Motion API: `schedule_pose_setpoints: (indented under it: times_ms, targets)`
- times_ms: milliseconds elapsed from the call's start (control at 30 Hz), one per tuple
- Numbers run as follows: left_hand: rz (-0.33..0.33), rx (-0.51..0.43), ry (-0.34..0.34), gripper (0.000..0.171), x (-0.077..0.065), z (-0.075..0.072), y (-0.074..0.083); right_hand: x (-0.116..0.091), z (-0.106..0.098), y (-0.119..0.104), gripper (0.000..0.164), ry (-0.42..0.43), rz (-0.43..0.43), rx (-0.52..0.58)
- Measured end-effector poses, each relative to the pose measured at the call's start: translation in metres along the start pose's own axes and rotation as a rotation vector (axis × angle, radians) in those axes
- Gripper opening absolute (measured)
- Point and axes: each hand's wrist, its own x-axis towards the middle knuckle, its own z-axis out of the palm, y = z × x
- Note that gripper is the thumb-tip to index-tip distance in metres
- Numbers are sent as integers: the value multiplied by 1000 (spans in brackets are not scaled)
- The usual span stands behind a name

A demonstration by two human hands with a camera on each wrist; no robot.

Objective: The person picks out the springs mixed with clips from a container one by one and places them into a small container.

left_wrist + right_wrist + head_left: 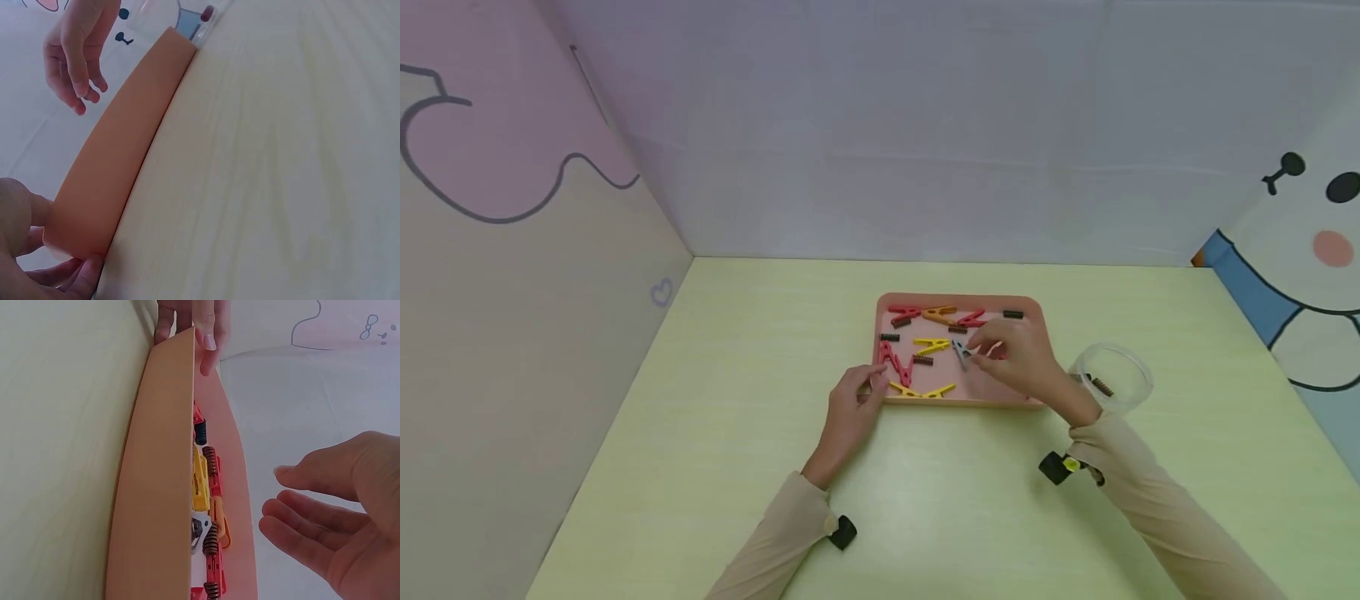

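Lying in the pink tray (pixel 958 299) beside a yellow clip (pixel 932 345), the grey clip (pixel 960 355) sits just off the fingertips of the right hand (pixel 1018 357), whose thumb and fingers are parted and hold nothing. Closing from there could, I judge, sweep up or shove a neighbour, such as the dark spring (pixel 923 361), since the pieces lie close together. The left hand (pixel 853 408) pinches the tray's near left corner; a tug there might slide everything. Farther out, the right wrist could knock the clear round dish (pixel 1146 377).
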Motion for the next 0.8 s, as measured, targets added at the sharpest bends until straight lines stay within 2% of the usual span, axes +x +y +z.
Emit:
schedule_pose_setpoints:
  times_ms: [233, 500, 800]
  targets:
    - [9, 9, 3, 29, -2, -1, -1, 2, 12, -3, 13, -81, 100, 27]
    - [18, 4, 2, 30, -1, -1, -1, 7, 25, 3, 12, -95, 117, 34]
    - [16, -5, -4, 30, 0, 0, -1, 19, 35, 2, 11, -147, 132, 26]
